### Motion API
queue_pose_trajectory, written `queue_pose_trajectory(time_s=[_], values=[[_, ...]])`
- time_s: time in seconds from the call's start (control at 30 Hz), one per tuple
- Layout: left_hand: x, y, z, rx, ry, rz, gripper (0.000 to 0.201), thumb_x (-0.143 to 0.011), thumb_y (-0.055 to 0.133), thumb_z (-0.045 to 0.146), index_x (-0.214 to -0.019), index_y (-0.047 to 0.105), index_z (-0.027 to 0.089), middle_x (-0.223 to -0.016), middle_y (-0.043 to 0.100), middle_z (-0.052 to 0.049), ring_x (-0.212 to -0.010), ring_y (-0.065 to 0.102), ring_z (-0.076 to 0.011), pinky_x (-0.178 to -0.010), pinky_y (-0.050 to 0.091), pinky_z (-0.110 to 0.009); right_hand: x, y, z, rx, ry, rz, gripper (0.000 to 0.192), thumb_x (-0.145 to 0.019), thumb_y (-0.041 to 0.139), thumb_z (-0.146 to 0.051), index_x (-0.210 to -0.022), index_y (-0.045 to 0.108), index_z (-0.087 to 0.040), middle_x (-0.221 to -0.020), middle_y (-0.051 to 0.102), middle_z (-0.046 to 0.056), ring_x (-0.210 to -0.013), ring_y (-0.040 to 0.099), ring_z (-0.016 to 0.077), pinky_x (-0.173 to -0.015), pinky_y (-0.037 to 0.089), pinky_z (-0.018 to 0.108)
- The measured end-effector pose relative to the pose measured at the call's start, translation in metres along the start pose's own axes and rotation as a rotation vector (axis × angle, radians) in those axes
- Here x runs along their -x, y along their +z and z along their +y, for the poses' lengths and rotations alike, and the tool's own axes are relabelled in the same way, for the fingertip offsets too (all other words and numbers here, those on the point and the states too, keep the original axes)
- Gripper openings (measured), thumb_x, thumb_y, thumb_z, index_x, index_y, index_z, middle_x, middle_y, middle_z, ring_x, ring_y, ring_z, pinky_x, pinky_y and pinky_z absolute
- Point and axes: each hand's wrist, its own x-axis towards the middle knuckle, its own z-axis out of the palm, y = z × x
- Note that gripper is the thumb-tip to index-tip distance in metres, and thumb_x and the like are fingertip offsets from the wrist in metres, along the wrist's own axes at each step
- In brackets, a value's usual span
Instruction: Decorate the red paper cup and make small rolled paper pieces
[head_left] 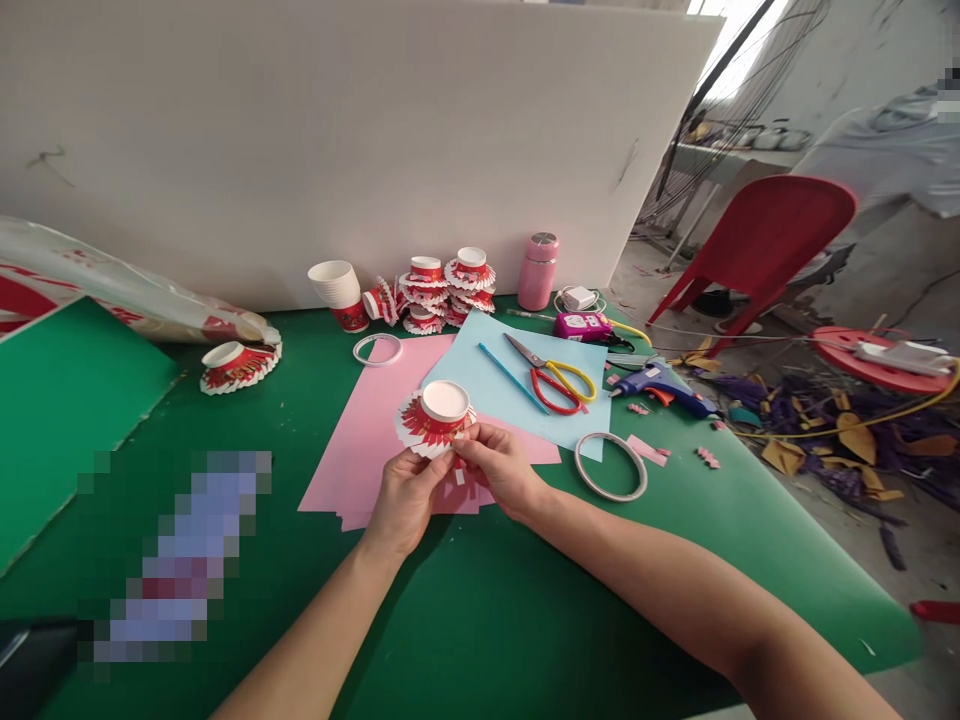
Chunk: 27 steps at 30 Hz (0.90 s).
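Between my two hands is a red paper cup (433,433), its white base turned up and its wall cut into strips that flare out. My left hand (407,497) pinches the near edge of the strips from the left. On the right, my right hand (501,465) grips the same edge with thumb and fingers. A small pale strip hangs just below the fingertips; what it belongs to is unclear. Pink paper sheets (352,440) and a light blue sheet (469,360) lie beneath and behind the cup. Scissors with red and yellow handles (555,390) and a blue pencil (514,378) rest on the blue sheet.
Behind stand stacked cut cups (426,290), a stack of whole cups (337,290) and a pink flask (538,272). To the right lie a tape roll (643,487), a glue gun (660,388) and a purple device (583,326). Another cut cup (238,368) sits left.
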Motion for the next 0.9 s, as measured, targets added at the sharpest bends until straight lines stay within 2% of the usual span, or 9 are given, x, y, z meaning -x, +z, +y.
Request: queue_pose_trajectory(time_s=[0.13,0.3,0.47,0.67,0.77,0.9], values=[[0.0001,-0.0012,-0.0001,-0.01,0.002,-0.006,0.025,-0.057,0.08,0.025,-0.08,0.073,0.017,-0.079,0.073,-0.005,-0.08,0.064,-0.0191,-0.076,0.048,-0.031,0.001,0.0016,-0.0004,0.002,0.013,-0.012,0.033,-0.056,0.077,-0.039,-0.06,0.054,-0.016,-0.049,0.051,-0.007,-0.043,0.036,0.0036,-0.043,0.026,0.019],[0.0003,-0.0043,-0.0019,-0.079,-0.058,-0.031,0.02,-0.063,0.076,0.028,-0.078,0.072,0.015,-0.068,0.069,-0.002,-0.066,0.06,-0.0137,-0.067,0.046,-0.026,-0.002,-0.0012,-0.0005,0.009,-0.037,0.017,0.032,-0.059,0.074,-0.04,-0.061,0.053,-0.016,-0.049,0.051,-0.006,-0.044,0.04,0.0049,-0.045,0.027,0.02],[0.0012,-0.0028,-0.0014,-0.102,-0.098,0.001,0.026,-0.054,0.082,0.026,-0.074,0.071,0.014,-0.07,0.069,-0.002,-0.066,0.059,-0.0119,-0.067,0.046,-0.024,-0.0047,-0.0051,-0.0019,0.011,-0.083,0.068,0.032,-0.058,0.074,-0.039,-0.059,0.052,-0.016,-0.047,0.046,-0.008,-0.042,0.034,0.0032,-0.044,0.024,0.02],[0.0007,-0.0038,-0.0021,-0.01,-0.077,0.017,0.019,-0.06,0.078,0.027,-0.074,0.072,0.015,-0.067,0.069,-0.001,-0.062,0.058,-0.0099,-0.063,0.045,-0.022,-0.0028,-0.0035,0.0008,0.021,-0.108,0.005,0.03,-0.06,0.075,-0.038,-0.061,0.055,-0.016,-0.052,0.052,-0.006,-0.048,0.044,0.0063,-0.049,0.035,0.021],[-0.0004,-0.0041,-0.0025,-0.01,-0.067,0.023,0.022,-0.058,0.079,0.026,-0.077,0.073,0.015,-0.069,0.07,-0.003,-0.066,0.06,-0.0125,-0.068,0.046,-0.025,-0.003,-0.0032,0.0043,0.014,-0.113,-0.034,0.029,-0.062,0.074,-0.038,-0.063,0.055,-0.017,-0.054,0.053,-0.005,-0.052,0.05,0.0093,-0.053,0.041,0.024],[-0.0011,-0.0024,-0.0018,-0.007,-0.069,0.035,0.023,-0.054,0.081,0.025,-0.072,0.073,0.015,-0.07,0.071,-0.004,-0.069,0.061,-0.0139,-0.067,0.046,-0.025,-0.0045,-0.0049,0.0076,0.022,-0.12,-0.036,0.028,-0.062,0.074,-0.038,-0.063,0.055,-0.017,-0.054,0.053,-0.005,-0.052,0.051,0.0095,-0.053,0.042,0.024]])
